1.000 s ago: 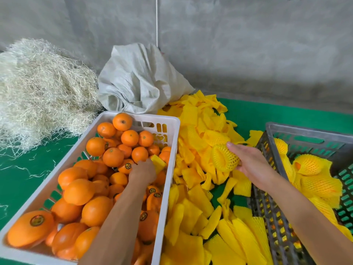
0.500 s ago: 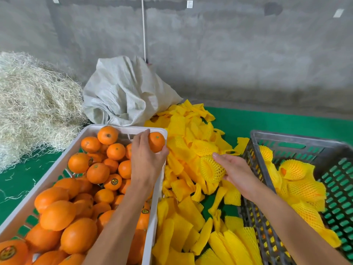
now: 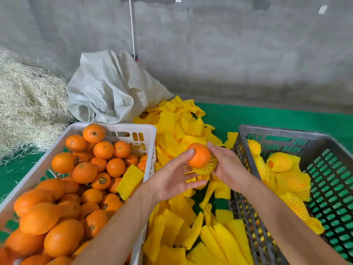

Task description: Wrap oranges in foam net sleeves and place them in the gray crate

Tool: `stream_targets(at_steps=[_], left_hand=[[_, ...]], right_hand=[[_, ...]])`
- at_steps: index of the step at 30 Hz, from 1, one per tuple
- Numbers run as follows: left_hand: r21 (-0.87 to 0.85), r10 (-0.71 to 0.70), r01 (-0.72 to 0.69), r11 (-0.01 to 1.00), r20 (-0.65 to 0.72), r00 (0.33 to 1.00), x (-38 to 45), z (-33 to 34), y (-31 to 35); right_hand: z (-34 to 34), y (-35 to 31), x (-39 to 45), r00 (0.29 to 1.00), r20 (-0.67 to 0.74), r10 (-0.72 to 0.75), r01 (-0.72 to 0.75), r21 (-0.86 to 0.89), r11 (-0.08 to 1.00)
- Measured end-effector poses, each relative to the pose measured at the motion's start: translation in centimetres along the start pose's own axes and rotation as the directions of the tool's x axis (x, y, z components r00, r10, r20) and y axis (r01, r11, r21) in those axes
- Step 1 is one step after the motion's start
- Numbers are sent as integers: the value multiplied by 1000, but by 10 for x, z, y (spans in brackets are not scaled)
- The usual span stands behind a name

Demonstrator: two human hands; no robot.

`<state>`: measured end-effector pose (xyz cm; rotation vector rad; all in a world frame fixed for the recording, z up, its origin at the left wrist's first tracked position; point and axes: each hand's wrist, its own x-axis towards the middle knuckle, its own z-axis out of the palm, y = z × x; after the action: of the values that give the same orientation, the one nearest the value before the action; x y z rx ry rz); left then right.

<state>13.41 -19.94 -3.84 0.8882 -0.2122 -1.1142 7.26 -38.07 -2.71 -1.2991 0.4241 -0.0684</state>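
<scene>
Both forearms were bare, with no sleeve showing anywhere along them. The left hand (image 3: pixel 172 178) and the right hand (image 3: pixel 228 169) wore no gloves. Their fingernails were short.

No wording can be read; small round dark stickers (image 3: pixel 102 180) on several loose oranges (left of the hands) are perhaps brand marks.
</scene>
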Motion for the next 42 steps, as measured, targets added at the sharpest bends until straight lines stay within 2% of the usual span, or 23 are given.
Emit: stream_targets(at_steps=[5,10,14,16,19,23,26,29,31,32,34,35,37,39,40,42], left_hand=[[260,89,-63,963,-87,992,4,0,-3],[249,128,-92,964,-129,983,7,4,-10],[179,180,-137,974,-248,952,9,7,-10],[213,208,-144,966,-319,925,11,6,-11],[339,247,-127,932,-341,907,14,5,-15],[574,303,-69,816,-324,896,19,3,-21],[705,367,-91,703,-250,896,21,4,-29],[678,300,-23,735,-294,908,17,4,-26],[649,293,6,761,-352,889,14,1,-20],[618,292,8,786,-382,877,13,0,-19],[574,337,-46,817,-412,847,12,0,-19],[597,403,-97,796,-404,821,13,1,-21],[699,553,-179,692,-354,755,14,4,-24],[776,653,-196,600,-333,680,13,4,-23],[784,672,-195,589,-342,657,12,4,-22],[763,662,-197,615,-365,655,13,3,-22]], right_hand=[[-2,3,-1,999,-31,-34,30,-119,992],[2,4,0,993,-36,-115,101,-279,955],[5,10,-1,965,-63,-253,213,-370,904],[9,15,-1,944,-99,-315,249,-416,875],[12,18,-4,894,-160,-419,292,-501,815],[11,13,-9,780,-143,-610,306,-763,570],[15,7,-14,671,19,-741,357,-884,301],[15,6,-19,585,304,-751,472,-881,11],[14,6,-17,548,443,-709,536,-837,-109],[15,6,-16,539,477,-694,555,-821,-134],[15,5,-14,544,474,-692,577,-811,-101],[14,4,-14,559,445,-700,582,-812,-52],[13,3,-15,590,377,-713,570,-821,38],[12,4,-16,617,316,-721,526,-847,78],[11,5,-17,647,267,-714,482,-869,112],[10,5,-15,734,138,-665,359,-910,209]])
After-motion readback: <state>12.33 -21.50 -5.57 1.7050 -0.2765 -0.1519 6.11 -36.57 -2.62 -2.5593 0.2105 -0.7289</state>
